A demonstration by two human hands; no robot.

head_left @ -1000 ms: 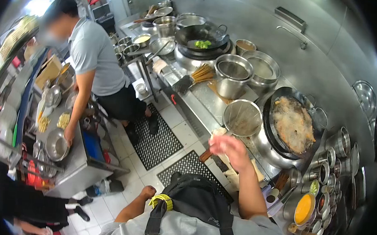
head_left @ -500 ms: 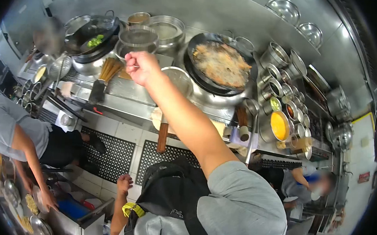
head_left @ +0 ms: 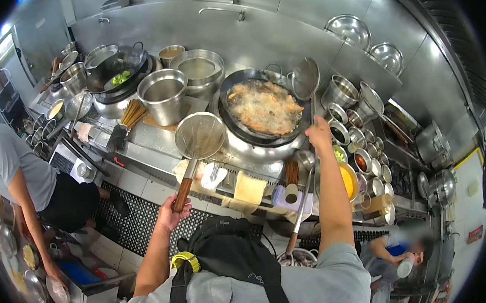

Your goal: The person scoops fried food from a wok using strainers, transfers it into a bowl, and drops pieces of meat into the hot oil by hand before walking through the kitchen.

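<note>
My left hand (head_left: 172,211) is closed round the wooden handle of a round mesh skimmer (head_left: 200,136), whose head lies over the counter's front part, left of the frying wok. Browned pieces of food (head_left: 266,107) bubble in oil in that wok (head_left: 229,88). On the wok's right side, my right hand (head_left: 318,134) grips the handle of a fine mesh strainer (head_left: 305,77), raised by the wok's back right rim. An open metal pot (head_left: 161,94) stands behind the skimmer.
Another wok (head_left: 99,74) with green vegetables is at the left. Sauce containers (head_left: 347,181) crowd the right side. Folded cloths (head_left: 249,188) and a ladle (head_left: 301,209) lie along the front edge. One co-worker (head_left: 19,164) bends at the left; another (head_left: 385,249) is at the right.
My right hand has swung from the left pots to the wok's right side, with the strainer that was over the pot. My left hand has risen and taken the skimmer's handle.
</note>
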